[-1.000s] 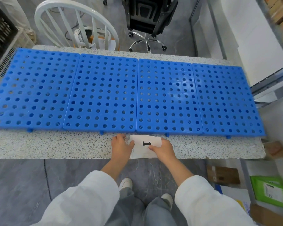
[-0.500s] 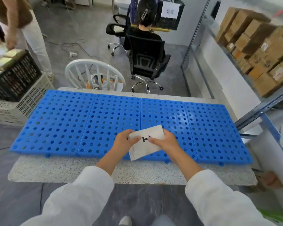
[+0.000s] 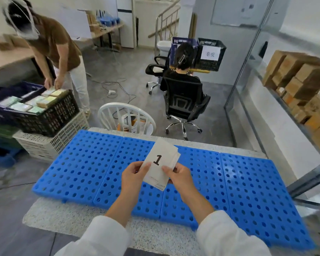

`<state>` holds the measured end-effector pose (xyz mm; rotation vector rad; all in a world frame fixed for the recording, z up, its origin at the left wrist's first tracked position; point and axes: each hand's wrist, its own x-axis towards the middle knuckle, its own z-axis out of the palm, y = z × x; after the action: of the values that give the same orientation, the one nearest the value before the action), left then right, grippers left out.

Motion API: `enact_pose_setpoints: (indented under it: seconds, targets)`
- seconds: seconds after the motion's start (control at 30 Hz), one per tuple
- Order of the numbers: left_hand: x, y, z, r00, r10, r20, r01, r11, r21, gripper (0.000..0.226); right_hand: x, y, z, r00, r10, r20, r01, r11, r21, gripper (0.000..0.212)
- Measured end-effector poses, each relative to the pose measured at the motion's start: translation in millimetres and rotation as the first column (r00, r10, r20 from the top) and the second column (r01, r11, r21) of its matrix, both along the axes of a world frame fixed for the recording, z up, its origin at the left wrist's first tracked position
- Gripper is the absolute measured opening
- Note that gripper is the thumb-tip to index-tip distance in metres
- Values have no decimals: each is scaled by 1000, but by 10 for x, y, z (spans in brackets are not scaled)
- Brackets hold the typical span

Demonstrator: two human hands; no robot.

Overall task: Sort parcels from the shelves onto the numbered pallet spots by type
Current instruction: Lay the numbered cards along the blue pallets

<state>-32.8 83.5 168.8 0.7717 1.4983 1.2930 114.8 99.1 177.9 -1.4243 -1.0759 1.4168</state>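
- Step in hand, as I read it: setup rather than sorting. The left hand (image 3: 135,177) and right hand (image 3: 179,177) hold a small stack of white number cards (image 3: 162,163), the top one marked "1", lifted above the blue pallets (image 3: 78,163) around the seam between the second and third panels.
- The fingers (image 3: 146,168) of both hands are clamped on the stack, thumbs on the front at its lower edge and the rest curled behind.
- Next move, by my guess: peel the "1" off the top and lay it by one panel, then deal out the others. That calls for a thumb slide that frees one sheet only.
- The parcels (image 3: 301,74) are brown boxes stacked on the shelves (image 3: 247,58) at 2 o'clock, well apart from the hands. None lies on a pallet.
- Surface: four perforated panels side by side on a speckled counter (image 3: 67,215).
- Room: a white chair (image 3: 126,113) at 12 o'clock behind the counter, a seated person (image 3: 181,74) beyond it, and a person (image 3: 59,45) bent over a black crate (image 3: 50,115) at 10 o'clock.
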Motion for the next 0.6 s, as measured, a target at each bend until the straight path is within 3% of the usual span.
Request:
enact_pose_setpoints:
  seconds: [0.27, 0.4, 0.6]
  targets:
    - [-330, -46, 17, 968, 138, -208, -128, 990, 59, 15, -194, 189, -108, 987, 124, -101, -126, 992, -17, 17]
    - [-363, -57, -27, 971, 173, -166, -169, 985, 39, 11, -308, 213, -197, 988, 113, -104, -120, 991, -58, 20]
    - [-734, 69, -103, 991, 81, -105, -82, 997, -7, 10, -522, 365, -249, 991, 114, -66, -118, 991, -58, 15]
